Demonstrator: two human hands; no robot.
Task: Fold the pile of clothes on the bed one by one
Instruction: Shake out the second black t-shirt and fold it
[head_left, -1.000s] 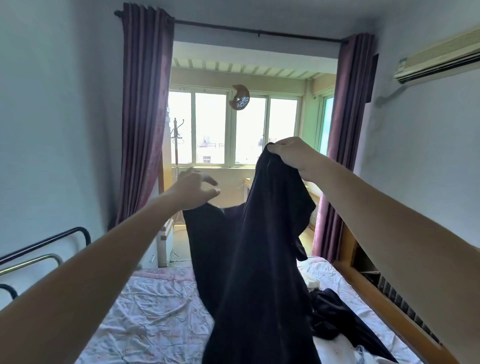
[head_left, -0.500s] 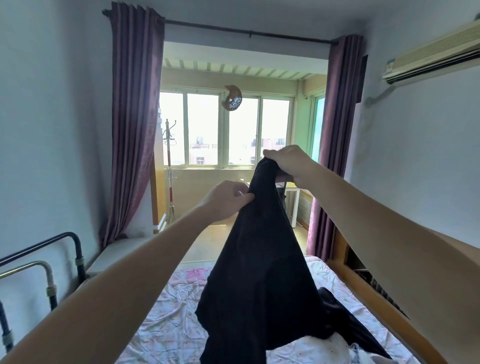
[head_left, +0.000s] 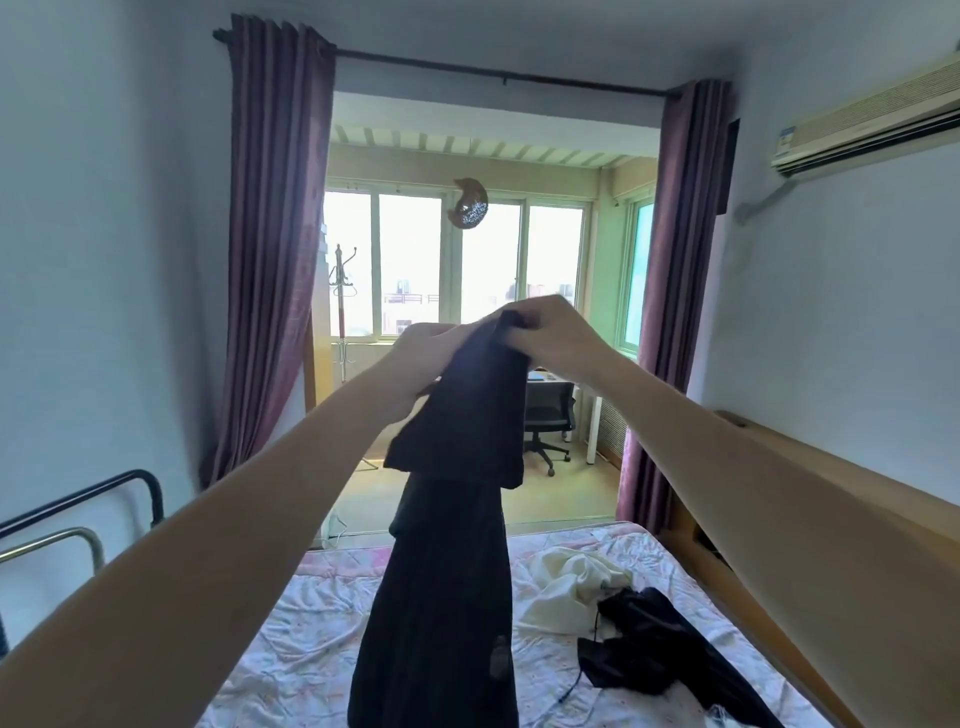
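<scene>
A long black garment (head_left: 452, 545) hangs straight down in front of me over the bed (head_left: 291, 649). My left hand (head_left: 426, 353) grips its top edge from the left. My right hand (head_left: 550, 332) pinches the same top edge from the right, and the two hands are close together at chest height. On the bed's right side lie a crumpled cream garment (head_left: 571, 577) and a black garment with a cord (head_left: 654, 644). The hanging cloth hides the middle of the bed.
A wooden ledge (head_left: 779, 467) runs along the right wall beside the bed. A metal bed rail (head_left: 78, 509) stands at the left. Beyond the purple curtains (head_left: 275, 260) are a balcony room with an office chair (head_left: 545, 421) and a coat stand (head_left: 340, 322).
My left hand rose from lower on the cloth to its top edge, next to the right hand. The garment now hangs narrower and longer, showing the cream and black clothes on the bed.
</scene>
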